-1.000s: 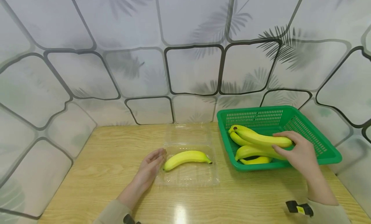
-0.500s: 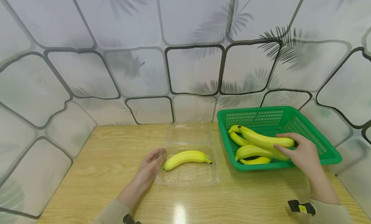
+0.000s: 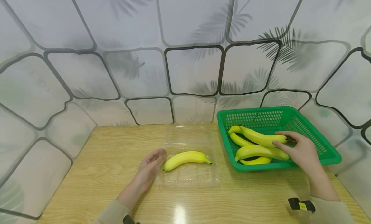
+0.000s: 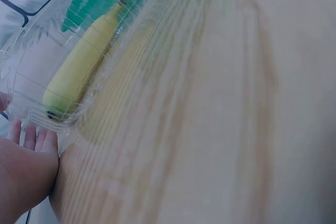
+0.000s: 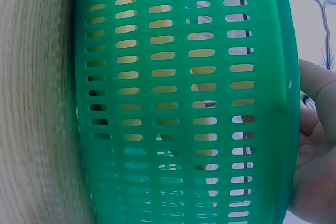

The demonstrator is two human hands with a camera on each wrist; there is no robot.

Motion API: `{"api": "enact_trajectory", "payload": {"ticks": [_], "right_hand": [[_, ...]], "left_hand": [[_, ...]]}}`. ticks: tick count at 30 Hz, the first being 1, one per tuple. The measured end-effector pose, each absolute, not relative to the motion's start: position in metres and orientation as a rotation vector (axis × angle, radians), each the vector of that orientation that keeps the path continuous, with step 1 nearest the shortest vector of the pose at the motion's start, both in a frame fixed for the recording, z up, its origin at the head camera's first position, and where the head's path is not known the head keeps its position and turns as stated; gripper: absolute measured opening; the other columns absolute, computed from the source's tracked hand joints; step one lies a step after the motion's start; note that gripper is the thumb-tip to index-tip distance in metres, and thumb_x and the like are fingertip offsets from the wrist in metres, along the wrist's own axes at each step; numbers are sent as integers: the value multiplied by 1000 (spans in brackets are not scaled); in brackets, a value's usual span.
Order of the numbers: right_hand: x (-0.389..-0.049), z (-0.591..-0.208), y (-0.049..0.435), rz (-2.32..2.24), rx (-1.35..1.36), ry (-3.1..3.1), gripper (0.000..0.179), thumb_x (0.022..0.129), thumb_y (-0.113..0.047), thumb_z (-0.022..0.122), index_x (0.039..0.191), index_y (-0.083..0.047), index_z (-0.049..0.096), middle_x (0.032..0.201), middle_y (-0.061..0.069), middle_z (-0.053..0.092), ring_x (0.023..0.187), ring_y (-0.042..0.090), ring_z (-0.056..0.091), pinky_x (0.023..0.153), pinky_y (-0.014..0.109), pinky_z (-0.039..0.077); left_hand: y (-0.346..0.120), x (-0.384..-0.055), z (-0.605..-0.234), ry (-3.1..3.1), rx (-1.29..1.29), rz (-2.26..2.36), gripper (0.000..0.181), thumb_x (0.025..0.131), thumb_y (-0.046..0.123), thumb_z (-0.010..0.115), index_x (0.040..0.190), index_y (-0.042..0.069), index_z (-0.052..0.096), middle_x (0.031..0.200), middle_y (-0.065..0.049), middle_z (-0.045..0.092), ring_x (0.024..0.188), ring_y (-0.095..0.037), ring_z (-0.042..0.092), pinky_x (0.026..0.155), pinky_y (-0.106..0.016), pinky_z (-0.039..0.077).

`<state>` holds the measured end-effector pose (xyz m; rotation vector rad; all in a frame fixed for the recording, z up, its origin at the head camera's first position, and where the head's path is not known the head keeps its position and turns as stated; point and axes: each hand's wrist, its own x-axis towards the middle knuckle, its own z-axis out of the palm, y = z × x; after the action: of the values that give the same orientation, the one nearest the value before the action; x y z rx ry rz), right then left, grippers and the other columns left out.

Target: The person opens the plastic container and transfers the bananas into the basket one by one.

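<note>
My left hand [image 3: 150, 166] stands at the left edge of a clear plastic clamshell box [image 3: 188, 178], its lid folded back, fingers fairly straight against the side. One yellow banana [image 3: 186, 158] with a greenish tip lies in the box; the left wrist view shows this banana [image 4: 84, 64] through the clear wall. Over the green basket [image 3: 290, 166], my right hand [image 3: 301, 151] pinches the right end of the uppermost banana [image 3: 262, 138] between thumb and fingers. Several more bananas [image 3: 258, 152] lie under and beside it. In the right wrist view, the slotted basket wall [image 5: 178, 95] hides the held banana.
The basket stands at the right of the wooden table [image 3: 116, 146], close to the patterned back wall [image 3: 191, 69]. Side walls flank the table left and right. The clear lid [image 3: 188, 134] leans near the back edge.
My right hand has moved slightly right, and the uppermost banana has shifted and turned in its grip, its left tip now further right. My left hand and the boxed banana stay put.
</note>
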<state>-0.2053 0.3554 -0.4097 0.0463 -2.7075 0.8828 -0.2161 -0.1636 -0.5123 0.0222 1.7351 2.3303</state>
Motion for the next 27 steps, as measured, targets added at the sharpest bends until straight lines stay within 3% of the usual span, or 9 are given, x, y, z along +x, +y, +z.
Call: {"api": "enact_trajectory", "payload": {"ticks": [8, 14, 17, 21, 27], "right_hand": [[-207, -408, 356, 918, 49, -2709, 39, 101, -27, 76, 132, -5, 72, 125, 27, 73, 85, -31, 45, 69, 4, 46], [-210, -407, 361, 934, 20, -2722, 40, 102, -28, 74, 133, -4, 71, 125, 25, 74, 85, -31, 45, 68, 3, 45], [-210, -406, 363, 947, 17, -2703, 40, 102, -29, 74, 133, -3, 71, 111, -2, 79, 85, -31, 47, 69, 2, 44], [-209, -403, 364, 984, 15, -2669, 41, 102, -29, 73, 133, -1, 69, 99, -42, 57, 85, -31, 49, 70, -1, 45], [-207, -400, 364, 1037, 29, -2635, 43, 103, -28, 72, 134, 2, 67, 95, -48, 54, 85, -30, 51, 71, -2, 47]], "left_hand": [[-165, -215, -513, 1736, 46, 2323, 60, 109, 5, 50, 161, -9, 25, 173, -25, 25, 164, -38, 23, 133, -39, 23], [-164, -216, -513, 1744, 43, 2319, 60, 109, 6, 50, 161, -8, 26, 172, -25, 27, 163, -37, 24, 129, -30, 31], [-164, -216, -513, 1746, 43, 2320, 59, 109, 6, 50, 161, -8, 26, 172, -25, 27, 163, -38, 24, 128, -30, 32], [-164, -215, -512, 1740, 39, 2323, 59, 109, 5, 50, 161, -8, 26, 173, -25, 26, 163, -38, 23, 131, -35, 27], [-164, -216, -512, 1732, 27, 2329, 59, 108, 5, 50, 161, -8, 26, 173, -24, 27, 163, -37, 24, 133, -37, 25]]}}
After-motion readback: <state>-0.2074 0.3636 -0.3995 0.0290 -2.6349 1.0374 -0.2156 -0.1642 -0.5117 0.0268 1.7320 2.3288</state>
